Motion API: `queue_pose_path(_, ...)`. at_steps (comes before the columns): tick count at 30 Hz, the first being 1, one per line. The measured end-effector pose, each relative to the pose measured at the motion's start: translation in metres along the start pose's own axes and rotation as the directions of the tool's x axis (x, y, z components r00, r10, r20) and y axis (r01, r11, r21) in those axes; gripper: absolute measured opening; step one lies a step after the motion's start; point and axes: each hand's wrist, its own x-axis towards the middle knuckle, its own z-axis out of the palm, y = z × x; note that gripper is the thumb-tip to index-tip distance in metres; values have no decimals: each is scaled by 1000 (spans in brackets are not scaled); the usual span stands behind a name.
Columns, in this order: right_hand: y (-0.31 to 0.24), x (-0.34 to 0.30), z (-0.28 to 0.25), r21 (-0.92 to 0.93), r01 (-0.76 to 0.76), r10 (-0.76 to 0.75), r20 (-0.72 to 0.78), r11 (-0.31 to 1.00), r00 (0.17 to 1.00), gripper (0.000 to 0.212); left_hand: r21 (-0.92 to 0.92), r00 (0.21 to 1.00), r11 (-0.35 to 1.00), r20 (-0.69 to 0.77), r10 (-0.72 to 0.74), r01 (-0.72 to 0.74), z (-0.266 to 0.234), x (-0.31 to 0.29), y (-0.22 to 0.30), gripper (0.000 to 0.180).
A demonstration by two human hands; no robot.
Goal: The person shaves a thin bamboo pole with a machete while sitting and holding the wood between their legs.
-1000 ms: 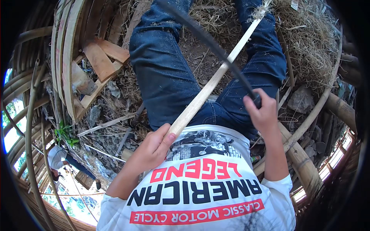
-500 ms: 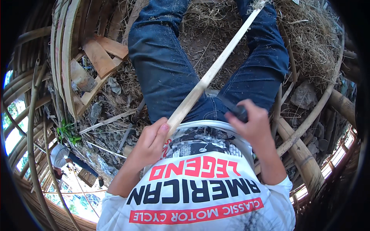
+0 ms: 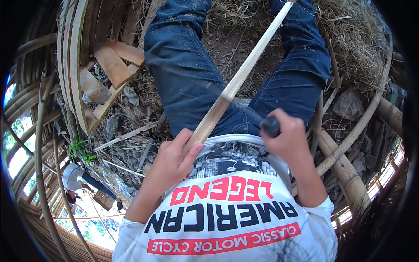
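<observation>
My left hand (image 3: 173,159) is closed round the near end of a long bamboo strip (image 3: 238,81). The strip slants up and right over my lap; its far part is pale, as if shaved, and its near part browner. Beside the strip, to its right, my right hand (image 3: 288,133) is wrapped round the dark handle of a knife (image 3: 271,126). The handle's butt faces me, and I cannot make out the blade, which showed earlier. A gap separates this hand from the strip. Both hands are just above my white shirt and jeans (image 3: 183,74).
Cut wood blocks (image 3: 112,65) and curved slats (image 3: 72,56) lie at the left. Dry shavings (image 3: 355,48) are heaped at the far right, near a stone (image 3: 348,105). Thick bamboo poles (image 3: 345,174) cross on the right. Another person (image 3: 72,178) is beyond the slats, lower left.
My right hand has turned and shifted slightly, so the knife's blade is out of sight. My left hand has moved a little to the right with the strip's near end.
</observation>
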Motion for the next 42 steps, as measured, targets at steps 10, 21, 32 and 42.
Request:
queue_pose_path(10, -2, 3, -5, -10, -56, 56, 8, 998, 998, 21, 271, 996, 959, -21, 89, -80, 11, 2, 0, 12)
queue_pose_path(21, -1, 19, -20, -73, -167, 162, -64, 983, 985, 19, 252, 983, 958, -85, 163, -137, 27, -1, -3, 10)
queue_pose_path(32, 22, 44, -30, -153, -149, 121, -179, 977, 976, 17, 267, 976, 947, -76, 204, -177, 25, -2, -7, 12)
queue_pose_path(42, 15, 47, -28, -190, -104, 88, -90, 976, 992, 18, 196, 988, 976, -97, 120, -99, 14, -15, -6, 11)
